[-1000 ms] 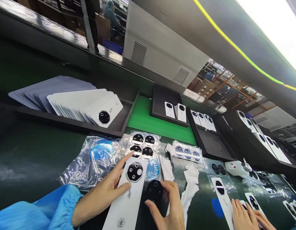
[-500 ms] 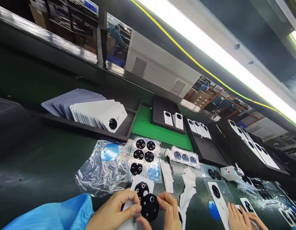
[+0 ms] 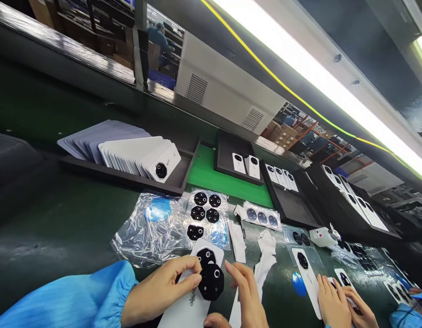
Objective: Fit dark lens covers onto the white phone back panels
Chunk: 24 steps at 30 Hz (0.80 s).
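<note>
My left hand [image 3: 163, 289], in a blue sleeve, grips the top of a white phone back cover [image 3: 187, 305] that lies on the green belt. A black octagonal camera plate [image 3: 211, 281] sits just below the cover's round camera area [image 3: 206, 256], between the fingertips of both hands. My right hand [image 3: 247, 294] has its fingers at the plate's right edge. A clear film sheet [image 3: 206, 214] carrying several more black camera plates lies just beyond the cover.
A dark tray [image 3: 129, 171] with a fanned stack of white covers stands at the back left. Further trays [image 3: 293, 205] of covers run to the right. White cloths [image 3: 265, 255] and crumpled plastic [image 3: 149, 228] lie nearby. Another person's hands [image 3: 337, 303] work on a cover at the right.
One second ago my right hand held the black plate beside the cover. Both hands have brought the plate over the cover's top end. The view has tilted upward.
</note>
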Each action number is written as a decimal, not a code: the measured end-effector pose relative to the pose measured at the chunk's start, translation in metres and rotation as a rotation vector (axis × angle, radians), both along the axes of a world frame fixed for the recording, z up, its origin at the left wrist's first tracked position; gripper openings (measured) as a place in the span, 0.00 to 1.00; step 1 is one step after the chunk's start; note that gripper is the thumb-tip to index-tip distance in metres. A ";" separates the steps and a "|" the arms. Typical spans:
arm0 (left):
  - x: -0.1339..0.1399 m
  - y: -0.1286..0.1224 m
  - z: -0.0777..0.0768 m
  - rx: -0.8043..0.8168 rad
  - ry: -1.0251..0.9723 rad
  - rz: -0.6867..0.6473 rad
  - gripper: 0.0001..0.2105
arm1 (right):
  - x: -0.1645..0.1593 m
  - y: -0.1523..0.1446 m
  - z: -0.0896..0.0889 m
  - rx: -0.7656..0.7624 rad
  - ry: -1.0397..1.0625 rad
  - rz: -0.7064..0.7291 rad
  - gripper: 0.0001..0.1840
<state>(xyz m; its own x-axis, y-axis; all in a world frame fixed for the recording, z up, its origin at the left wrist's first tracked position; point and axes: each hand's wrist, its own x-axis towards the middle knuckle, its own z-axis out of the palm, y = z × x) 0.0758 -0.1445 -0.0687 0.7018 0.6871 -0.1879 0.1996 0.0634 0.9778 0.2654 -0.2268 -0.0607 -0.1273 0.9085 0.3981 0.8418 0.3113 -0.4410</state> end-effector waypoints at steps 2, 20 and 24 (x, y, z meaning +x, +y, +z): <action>-0.002 0.002 0.004 0.035 0.017 -0.022 0.13 | 0.008 0.006 0.010 -0.059 -0.061 0.102 0.34; -0.012 0.012 0.015 0.185 0.063 -0.185 0.07 | 0.009 0.019 0.016 -0.131 -0.027 0.286 0.26; -0.012 0.014 0.016 0.150 0.057 -0.174 0.07 | 0.006 0.021 0.011 -0.109 -0.030 0.291 0.27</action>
